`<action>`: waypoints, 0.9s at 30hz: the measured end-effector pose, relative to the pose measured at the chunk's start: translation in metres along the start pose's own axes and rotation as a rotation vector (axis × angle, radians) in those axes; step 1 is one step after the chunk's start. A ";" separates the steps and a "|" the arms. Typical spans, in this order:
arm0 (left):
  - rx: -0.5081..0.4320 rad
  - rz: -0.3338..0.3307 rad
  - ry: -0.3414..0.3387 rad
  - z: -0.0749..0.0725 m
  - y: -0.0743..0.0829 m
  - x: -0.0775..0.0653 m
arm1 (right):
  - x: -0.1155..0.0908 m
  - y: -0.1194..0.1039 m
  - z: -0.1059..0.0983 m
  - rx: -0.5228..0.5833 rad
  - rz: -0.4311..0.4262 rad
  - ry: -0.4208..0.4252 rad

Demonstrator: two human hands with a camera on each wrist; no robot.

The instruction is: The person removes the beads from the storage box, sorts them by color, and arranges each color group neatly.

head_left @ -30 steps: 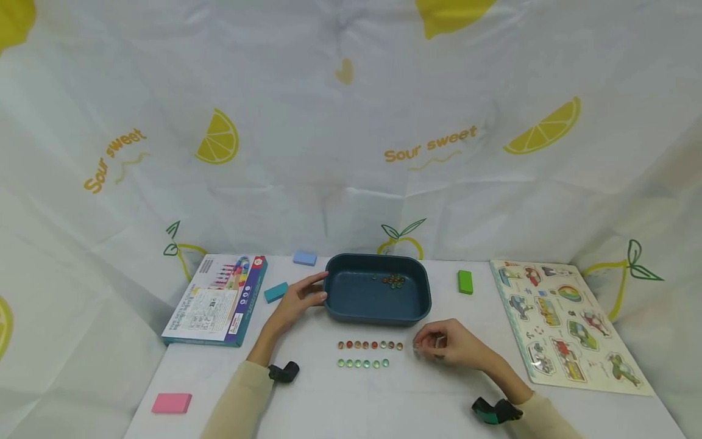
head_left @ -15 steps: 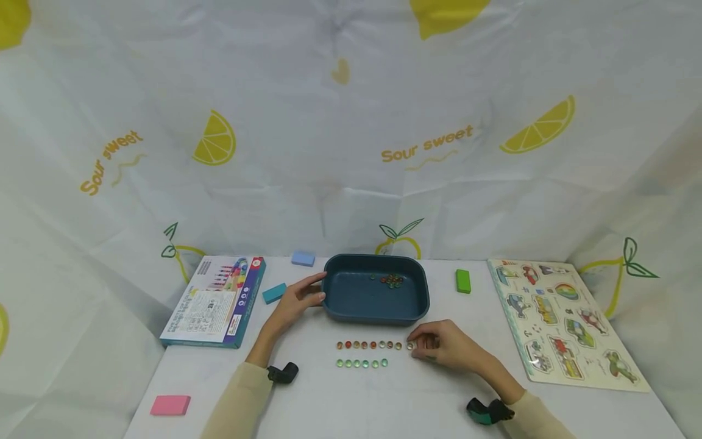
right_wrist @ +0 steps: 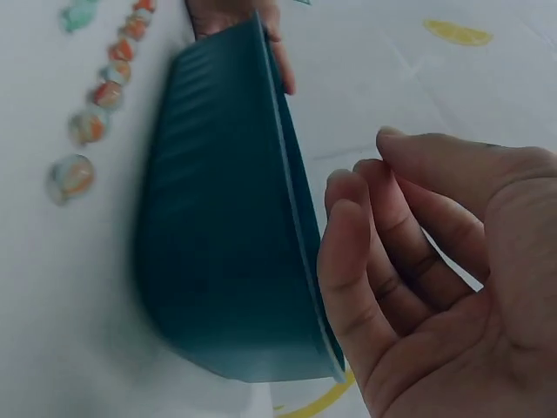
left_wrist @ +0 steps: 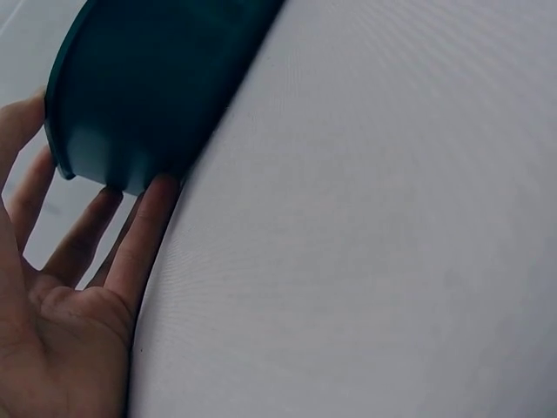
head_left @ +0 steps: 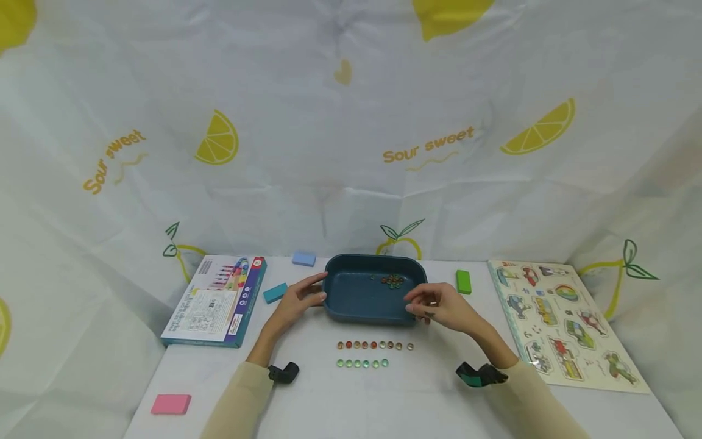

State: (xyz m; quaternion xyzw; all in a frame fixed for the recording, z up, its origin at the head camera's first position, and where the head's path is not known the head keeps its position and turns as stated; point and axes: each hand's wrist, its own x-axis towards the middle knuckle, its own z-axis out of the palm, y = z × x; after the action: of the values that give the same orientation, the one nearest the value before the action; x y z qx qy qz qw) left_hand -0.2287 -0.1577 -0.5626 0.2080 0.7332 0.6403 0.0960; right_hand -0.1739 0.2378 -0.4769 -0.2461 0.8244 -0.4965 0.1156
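Note:
A dark teal rectangular tray stands at the middle back, holding a small cluster of marbles toward its right side. My left hand touches the tray's left end; in the left wrist view its fingers reach straight to the tray wall. Over the tray's front right corner is my right hand, fingers loosely bent and nothing between them. Before the tray lie two rows: orange and clear marbles behind, green marbles in front. The right wrist view shows an orange-swirled marble ending its row.
On the left lie a boxed set, a teal block, a blue block and a pink block. A green block and a picture puzzle board are on the right. A lemon-print curtain hangs behind.
My right hand has set a clear marble at the right end of the back row, let go, and moved up to the tray's front right corner. The left hand has stayed put.

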 end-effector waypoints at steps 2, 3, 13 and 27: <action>-0.006 -0.007 -0.004 0.000 0.000 0.000 | 0.011 -0.001 -0.004 -0.025 0.020 0.019; -0.009 -0.011 -0.003 0.001 0.000 0.000 | 0.017 -0.001 -0.005 -0.042 0.031 0.027; -0.008 -0.007 -0.008 0.000 -0.001 0.000 | 0.082 0.000 -0.007 -0.151 0.098 0.044; -0.016 0.006 -0.015 0.000 -0.002 0.002 | 0.128 0.009 0.012 -0.261 0.229 0.035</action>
State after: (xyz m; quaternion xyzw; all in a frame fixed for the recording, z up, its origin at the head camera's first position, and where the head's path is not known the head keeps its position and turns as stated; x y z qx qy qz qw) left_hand -0.2309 -0.1568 -0.5646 0.2143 0.7266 0.6448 0.1014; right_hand -0.2810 0.1657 -0.4837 -0.1549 0.9064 -0.3730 0.1238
